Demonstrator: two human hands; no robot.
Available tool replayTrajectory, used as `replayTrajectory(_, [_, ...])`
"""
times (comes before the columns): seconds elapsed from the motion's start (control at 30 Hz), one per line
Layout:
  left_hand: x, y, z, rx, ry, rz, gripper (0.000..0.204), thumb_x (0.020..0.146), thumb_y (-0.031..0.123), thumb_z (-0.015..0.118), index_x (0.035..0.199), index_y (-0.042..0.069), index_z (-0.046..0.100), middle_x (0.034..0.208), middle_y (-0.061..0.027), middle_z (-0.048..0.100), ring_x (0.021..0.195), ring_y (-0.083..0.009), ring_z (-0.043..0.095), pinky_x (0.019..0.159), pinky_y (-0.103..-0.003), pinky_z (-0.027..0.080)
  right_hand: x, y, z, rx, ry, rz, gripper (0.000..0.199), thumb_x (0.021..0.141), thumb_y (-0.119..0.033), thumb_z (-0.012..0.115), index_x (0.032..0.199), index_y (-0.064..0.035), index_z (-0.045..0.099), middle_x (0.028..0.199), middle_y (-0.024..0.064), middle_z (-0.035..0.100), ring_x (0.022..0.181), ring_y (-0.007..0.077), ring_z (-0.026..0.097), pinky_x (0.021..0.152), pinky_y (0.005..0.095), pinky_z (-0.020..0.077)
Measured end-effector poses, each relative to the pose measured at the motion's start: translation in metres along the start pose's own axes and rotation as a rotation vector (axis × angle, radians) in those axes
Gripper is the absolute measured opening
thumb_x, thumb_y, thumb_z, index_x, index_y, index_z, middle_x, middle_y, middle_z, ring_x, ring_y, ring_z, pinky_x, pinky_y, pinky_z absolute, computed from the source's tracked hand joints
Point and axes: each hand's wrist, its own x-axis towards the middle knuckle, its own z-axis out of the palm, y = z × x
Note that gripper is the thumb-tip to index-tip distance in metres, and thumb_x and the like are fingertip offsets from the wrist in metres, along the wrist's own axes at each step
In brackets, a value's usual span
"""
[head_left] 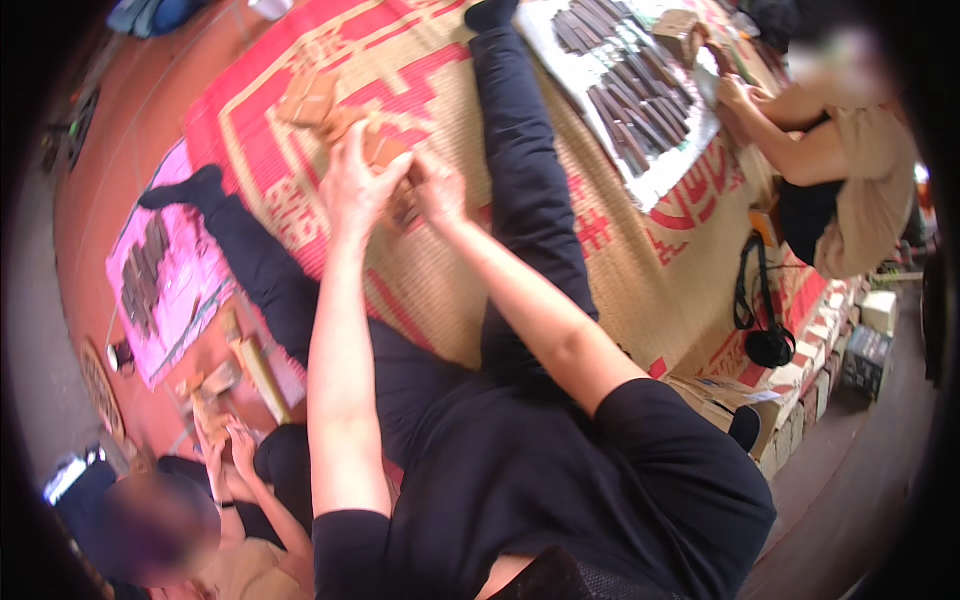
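Note:
Both my arms reach out over the woven mat between my outstretched legs. My left hand is closed on an orange-brown block-like piece, its thumb pressed along the near side. My right hand is closed, fingers pinched together at the right end of the same piece; what lies inside the pinch is hidden. Just beyond my left hand, more orange-brown blocks lie on the mat. Blur hides the exact kind of these pieces.
Dark brown sticks lie in rows on a white sheet at the far right, beside a seated person. More sticks rest on a pink sheet at left. Another person works at lower left. A black strapped bag lies at right.

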Motion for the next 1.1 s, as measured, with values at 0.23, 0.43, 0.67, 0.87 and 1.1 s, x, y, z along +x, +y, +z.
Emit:
replayTrajectory(0.23, [0.001, 0.012, -0.007, 0.017, -0.061, -0.071, 0.073, 0.078, 0.049, 0.073, 0.138, 0.019, 0.045, 0.122, -0.0183, 0.061, 0.110, -0.0367, 0.062, 0.091, -0.047, 0.050, -0.046, 0.012, -0.012, 0.133, -0.211, 0.008, 0.017, 0.086, -0.002, 0.057, 0.095, -0.0066, 0.070, 0.084, 0.0064, 0.070, 0.070, 0.0203, 0.069, 0.066, 0.0330, 0.0549])
replayTrajectory(0.43, [0.000, 0.014, -0.008, -0.027, -0.052, -0.061, 0.072, 0.078, 0.050, 0.073, 0.138, 0.019, 0.046, 0.123, -0.0179, 0.060, 0.110, -0.0369, 0.062, 0.092, -0.048, 0.050, -0.009, 0.013, -0.004, 0.291, -0.004, 0.208, 0.014, 0.085, 0.001, 0.061, 0.094, -0.0050, 0.070, 0.091, 0.0091, 0.072, 0.079, 0.0195, 0.071, 0.067, 0.0320, 0.0551])
replayTrajectory(0.67, [0.002, 0.011, -0.005, 0.007, -0.049, -0.058, 0.072, 0.078, 0.050, 0.073, 0.138, 0.019, 0.046, 0.121, -0.0173, 0.061, 0.109, -0.0367, 0.063, 0.089, -0.047, 0.051, -0.020, 0.008, -0.003, 0.283, -0.116, 0.168, 0.019, 0.090, -0.005, 0.061, 0.107, -0.0085, 0.067, 0.094, 0.0084, 0.072, 0.090, 0.0194, 0.070, 0.077, 0.0323, 0.0536])
replayTrajectory(0.87, [0.000, 0.008, -0.003, 0.023, -0.035, -0.051, 0.073, 0.077, 0.050, 0.075, 0.137, 0.018, 0.046, 0.120, -0.0180, 0.060, 0.105, -0.0370, 0.064, 0.087, -0.047, 0.052, -0.016, 0.001, 0.005, 0.451, -0.158, 0.477, 0.023, 0.088, -0.011, 0.064, 0.111, -0.0078, 0.063, 0.089, 0.0094, 0.072, 0.080, 0.0164, 0.069, 0.074, 0.0309, 0.0524])
replayTrajectory(1.1, [0.001, 0.012, -0.004, 0.026, -0.058, -0.066, 0.072, 0.078, 0.051, 0.073, 0.137, 0.020, 0.046, 0.119, -0.0177, 0.061, 0.107, -0.0369, 0.064, 0.087, -0.047, 0.052, -0.034, 0.007, 0.014, 0.229, -0.126, 0.230, 0.014, 0.089, -0.010, 0.064, 0.103, -0.0086, 0.063, 0.089, 0.0105, 0.071, 0.076, 0.0239, 0.070, 0.070, 0.0350, 0.0529])
